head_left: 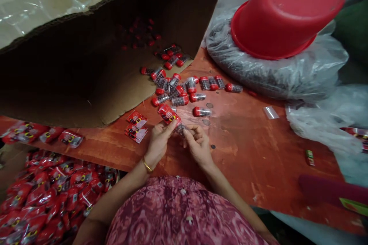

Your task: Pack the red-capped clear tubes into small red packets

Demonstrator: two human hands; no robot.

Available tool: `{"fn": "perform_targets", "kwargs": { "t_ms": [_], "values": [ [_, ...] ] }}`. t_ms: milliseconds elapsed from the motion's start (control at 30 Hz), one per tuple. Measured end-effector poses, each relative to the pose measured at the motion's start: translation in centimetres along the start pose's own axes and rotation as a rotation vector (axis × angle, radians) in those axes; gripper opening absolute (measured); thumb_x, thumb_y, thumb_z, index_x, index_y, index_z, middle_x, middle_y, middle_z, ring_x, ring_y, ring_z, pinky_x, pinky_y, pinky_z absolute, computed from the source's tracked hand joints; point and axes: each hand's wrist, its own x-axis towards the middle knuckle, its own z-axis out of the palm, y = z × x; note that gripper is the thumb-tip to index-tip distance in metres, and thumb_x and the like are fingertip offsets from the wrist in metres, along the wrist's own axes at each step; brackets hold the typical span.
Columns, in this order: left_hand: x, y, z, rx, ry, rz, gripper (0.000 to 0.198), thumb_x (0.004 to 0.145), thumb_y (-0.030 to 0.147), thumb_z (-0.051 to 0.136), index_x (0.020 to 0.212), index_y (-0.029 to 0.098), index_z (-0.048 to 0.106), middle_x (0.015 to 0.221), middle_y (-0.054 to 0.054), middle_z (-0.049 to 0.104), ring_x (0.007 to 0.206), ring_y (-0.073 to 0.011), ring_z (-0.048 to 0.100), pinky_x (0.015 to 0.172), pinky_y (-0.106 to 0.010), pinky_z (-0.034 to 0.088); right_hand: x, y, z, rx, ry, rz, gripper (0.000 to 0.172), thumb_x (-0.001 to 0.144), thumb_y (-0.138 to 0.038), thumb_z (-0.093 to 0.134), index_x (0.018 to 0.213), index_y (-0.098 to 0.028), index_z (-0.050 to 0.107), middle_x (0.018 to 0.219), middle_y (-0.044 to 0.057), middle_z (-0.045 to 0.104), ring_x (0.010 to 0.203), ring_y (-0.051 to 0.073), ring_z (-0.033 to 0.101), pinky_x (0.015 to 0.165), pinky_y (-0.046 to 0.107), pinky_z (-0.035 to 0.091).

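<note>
My left hand (157, 142) pinches a small red printed packet (168, 114) by its lower end. My right hand (197, 143) is closed beside it, its fingertips on a small clear tube with dark contents (180, 128) at the packet's mouth. Both hands hover over a reddish wooden table (247, 149). Several red-capped clear tubes (184, 89) lie scattered just beyond my hands. A short stack of flat red packets (136, 126) rests to the left of my left hand.
A large open cardboard box (71, 65) lies on its side at the left, with more tubes inside. A red plastic basin (284, 15) sits upside down on a bag of dark material (276, 72). Filled red packets (43, 199) are piled below the table's left edge.
</note>
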Motion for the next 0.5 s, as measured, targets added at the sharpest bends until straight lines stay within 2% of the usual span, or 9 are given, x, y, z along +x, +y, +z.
{"fn": "perform_targets", "kwargs": {
  "t_ms": [100,200,300,367,433,500],
  "values": [
    [0.1,-0.3,0.3,0.004,0.006,0.026,0.036,0.050,0.043,0.080,0.062,0.014,0.063,0.055,0.003,0.060,0.051,-0.0067,0.051,0.053,-0.020,0.041,0.2,0.1,0.7,0.026,0.104,-0.026,0.031,0.071,-0.045,0.065,0.078,-0.020,0.049,0.048,-0.009,0.049,0.032,0.005,0.039,0.032,0.017,0.031],
    [0.4,-0.1,0.3,-0.019,0.001,0.053,0.032,0.053,0.042,0.079,0.061,0.014,0.063,0.054,0.003,0.060,0.052,-0.0073,0.052,0.055,-0.021,0.041,0.3,0.2,1.2,0.022,0.092,-0.065,0.028,0.071,-0.043,0.065,0.079,-0.021,0.049,0.054,-0.008,0.053,0.034,0.005,0.041,0.033,0.018,0.034],
    [0.7,0.3,0.0,0.005,-0.022,0.063,0.029,0.058,0.041,0.076,0.061,0.014,0.066,0.057,0.000,0.063,0.056,-0.0098,0.055,0.058,-0.022,0.042,0.0,0.5,1.3,-0.032,0.067,-0.139,0.023,0.073,-0.038,0.065,0.080,-0.021,0.051,0.065,-0.003,0.061,0.050,0.009,0.054,0.047,0.021,0.046],
    [0.8,0.2,-0.2,0.082,-0.019,0.052,0.025,0.058,0.037,0.076,0.062,0.013,0.068,0.058,-0.001,0.065,0.057,-0.0111,0.057,0.058,-0.023,0.043,-0.2,0.7,1.3,-0.058,0.063,-0.181,0.020,0.074,-0.035,0.064,0.081,-0.021,0.052,0.072,-0.001,0.063,0.060,0.011,0.059,0.057,0.024,0.049],
    [0.8,-0.1,-0.3,0.143,-0.010,0.046,0.022,0.058,0.033,0.075,0.063,0.013,0.070,0.058,-0.002,0.066,0.057,-0.0115,0.057,0.056,-0.022,0.042,-0.3,0.7,1.4,-0.051,0.058,-0.177,0.019,0.074,-0.034,0.064,0.081,-0.021,0.052,0.070,-0.002,0.063,0.056,0.009,0.057,0.053,0.022,0.048],
    [0.7,-0.5,-0.3,0.159,-0.023,0.053,0.023,0.060,0.035,0.074,0.066,0.013,0.071,0.057,-0.003,0.066,0.053,-0.0109,0.055,0.051,-0.022,0.041,-0.2,0.5,1.5,-0.011,0.040,-0.119,0.020,0.074,-0.035,0.064,0.079,-0.021,0.051,0.058,-0.006,0.057,0.042,0.007,0.049,0.041,0.020,0.042]
  ]
}}
